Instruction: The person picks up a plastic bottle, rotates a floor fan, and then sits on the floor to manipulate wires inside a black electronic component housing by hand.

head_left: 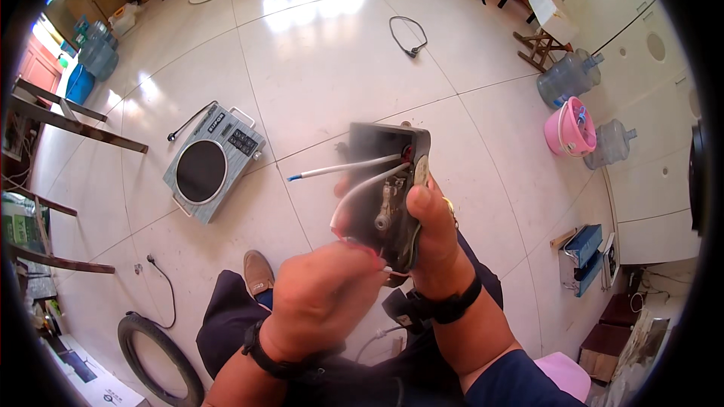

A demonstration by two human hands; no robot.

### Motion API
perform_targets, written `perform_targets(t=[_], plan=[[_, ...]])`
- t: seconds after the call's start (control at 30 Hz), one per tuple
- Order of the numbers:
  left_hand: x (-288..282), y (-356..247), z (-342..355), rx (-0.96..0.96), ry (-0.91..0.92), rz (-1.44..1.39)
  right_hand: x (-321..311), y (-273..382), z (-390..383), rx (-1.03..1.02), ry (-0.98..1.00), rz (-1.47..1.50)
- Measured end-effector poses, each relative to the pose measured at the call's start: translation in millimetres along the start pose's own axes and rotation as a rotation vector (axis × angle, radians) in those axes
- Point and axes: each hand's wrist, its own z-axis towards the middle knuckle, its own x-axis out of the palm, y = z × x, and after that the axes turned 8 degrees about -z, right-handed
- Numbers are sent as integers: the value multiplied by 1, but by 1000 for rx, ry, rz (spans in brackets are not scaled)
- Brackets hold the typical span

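Note:
A dark open box-shaped housing (pixel 373 138) is held up in front of me. My right hand (pixel 434 218) grips its right side, with the thumb over the rim by a pale round patch. Two white cables come out of a hole near the far end; one cable (pixel 339 168) points left and ends in blue wire. The other white cable (pixel 348 202) curves down to my left hand (pixel 328 294), which is closed at the near end on a thin red wire (pixel 362 243). Inside sits a brass-coloured metal fitting (pixel 387 207). My left fingertips are partly hidden and blurred.
On the tiles lie a hot plate (pixel 202 166), a black cord (pixel 408 38) and a tyre (pixel 139 362). A pink bucket (pixel 567 132) and large water bottles (pixel 564 79) stand at the right. Wooden legs (pixel 83 128) jut in from the left.

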Motion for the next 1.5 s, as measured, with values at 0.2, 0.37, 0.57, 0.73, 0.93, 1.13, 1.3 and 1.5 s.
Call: perform_targets(t=[0.2,0.37,0.57,0.73,0.93,1.13,1.3,1.5], plan=[[1,-1,4,148,-69,100,4,-5,1,-4,-94,31],[2,1,5,175,-33,96,1,-6,0,-27,-47,119],[5,8,-4,108,-22,-28,4,-10,0,-19,-77,149],[8,6,-6,49,-19,-56,4,-10,0,7,-95,164],[0,2,-3,-89,-15,-123,6,-8,-1,15,-101,94],[-8,5,-2,-150,60,-177,4,-4,-1,60,-49,8],[-13,10,-6,-115,76,-83,7,-9,0,66,-47,57],[3,8,-12,35,-39,188,4,-15,0,73,-65,149]])
